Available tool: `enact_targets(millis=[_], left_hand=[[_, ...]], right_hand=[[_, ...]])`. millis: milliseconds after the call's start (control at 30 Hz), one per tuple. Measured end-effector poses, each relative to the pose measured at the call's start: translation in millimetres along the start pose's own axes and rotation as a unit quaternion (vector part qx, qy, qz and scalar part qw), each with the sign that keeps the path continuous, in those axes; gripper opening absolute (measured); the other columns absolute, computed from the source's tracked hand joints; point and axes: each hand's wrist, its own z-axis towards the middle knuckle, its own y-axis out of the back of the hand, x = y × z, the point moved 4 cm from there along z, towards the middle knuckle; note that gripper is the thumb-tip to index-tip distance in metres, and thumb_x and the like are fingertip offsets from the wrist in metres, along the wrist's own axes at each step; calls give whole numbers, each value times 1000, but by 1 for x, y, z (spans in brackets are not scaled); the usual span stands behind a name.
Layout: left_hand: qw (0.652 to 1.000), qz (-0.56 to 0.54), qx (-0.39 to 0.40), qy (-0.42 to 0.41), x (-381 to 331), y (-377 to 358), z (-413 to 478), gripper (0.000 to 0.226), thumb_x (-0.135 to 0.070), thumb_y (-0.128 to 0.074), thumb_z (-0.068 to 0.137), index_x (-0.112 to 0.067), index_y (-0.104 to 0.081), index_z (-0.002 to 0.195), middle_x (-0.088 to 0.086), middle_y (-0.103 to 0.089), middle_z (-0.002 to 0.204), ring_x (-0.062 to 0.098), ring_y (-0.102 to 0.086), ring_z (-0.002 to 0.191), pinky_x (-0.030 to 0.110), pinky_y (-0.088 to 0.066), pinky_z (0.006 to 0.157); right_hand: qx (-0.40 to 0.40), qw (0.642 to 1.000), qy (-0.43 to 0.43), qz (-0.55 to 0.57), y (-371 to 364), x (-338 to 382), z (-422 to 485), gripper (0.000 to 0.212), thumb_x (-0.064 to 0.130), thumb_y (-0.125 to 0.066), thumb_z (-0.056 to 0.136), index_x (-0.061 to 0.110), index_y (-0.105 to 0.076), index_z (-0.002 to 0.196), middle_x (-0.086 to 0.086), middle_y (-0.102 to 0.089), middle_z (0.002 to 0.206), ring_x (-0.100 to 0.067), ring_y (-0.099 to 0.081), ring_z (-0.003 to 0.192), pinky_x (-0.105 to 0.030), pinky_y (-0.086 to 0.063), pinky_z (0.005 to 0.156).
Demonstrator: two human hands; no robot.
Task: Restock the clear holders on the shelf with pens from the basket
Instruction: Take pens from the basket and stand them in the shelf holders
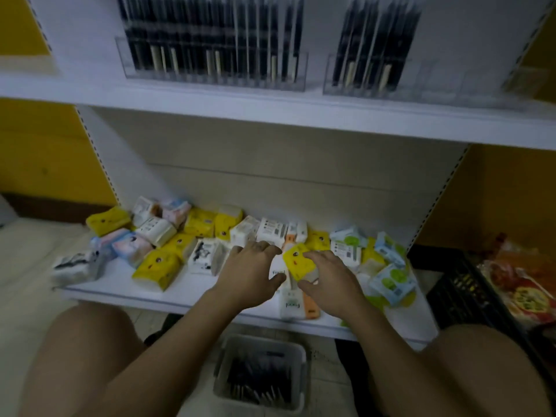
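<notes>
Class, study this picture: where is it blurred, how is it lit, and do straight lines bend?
Head view: light is dim and flat; the pens in the clear holders smear with motion blur; the shelf edge curves slightly from the wide lens; the yellow packet the right hand grips is sharper; the basket is soft.

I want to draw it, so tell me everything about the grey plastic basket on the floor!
The grey plastic basket is a rectangular tub with cloudy, see-through walls and a thick rim. It stands upright on the pale floor between the person's knees, in front of the lowest shelf. Inside lies a loose heap of dark pens. The left hand and right hand are above it at the shelf, not touching it.
</notes>
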Motion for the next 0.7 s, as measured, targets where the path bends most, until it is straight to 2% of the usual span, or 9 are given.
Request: enact_targets(millis=[267, 400, 567, 667, 700], left_hand=[[989, -29, 124, 80, 40, -90, -12, 56, -51, -53, 91, -24, -43, 139, 0, -49, 140, 23, -41, 129, 40, -35, 100], [973, -72, 177, 129, 56, -136, -22, 55, -49, -55, 90, -26, -44, 138, -1, -50, 139, 22, -43, 128, 41, -36, 103], [941, -137, 243, 190, 71, -193, -38, 49, -41, -60, 89, -22, -50, 133, 3, -55, 133, 22, -51, 121, 38, -46, 99], [915, -174, 283, 230, 82, -227, -47, 38, -33, -59, 90, -19, -56, 125, 5, -60, 123, 22, -58, 110, 33, -50, 87], [904, -182, 299, 243, 86, -238, -51, 35, -31, -58, 91, -16, -58, 122, 6, -63, 118, 23, -60, 104, 30, -50, 81]], right_hand=[[143, 989, -29, 7, -104, -23, 16, 60, 36, -62, 90, 21, -40, 144, -7, -41, 142, -27, -41, 129, -37, -41, 101], [212, 976, -53, 8, -150, -34, 14, 56, 34, -61, 91, 19, -43, 141, -8, -42, 140, -28, -45, 126, -37, -44, 98], [261, 963, -52, 33, -198, -42, 11, 37, 38, -61, 89, 17, -59, 119, -1, -61, 117, -23, -59, 104, -30, -46, 75], [306, 948, -68, 57, -225, -46, 11, 20, 25, -59, 88, 15, -64, 104, -3, -65, 101, -23, -61, 94, -35, -52, 77], [318, 943, -81, 63, -233, -49, 11, 13, 23, -60, 87, 15, -64, 97, -3, -65, 95, -22, -61, 91, -33, -51, 73]])
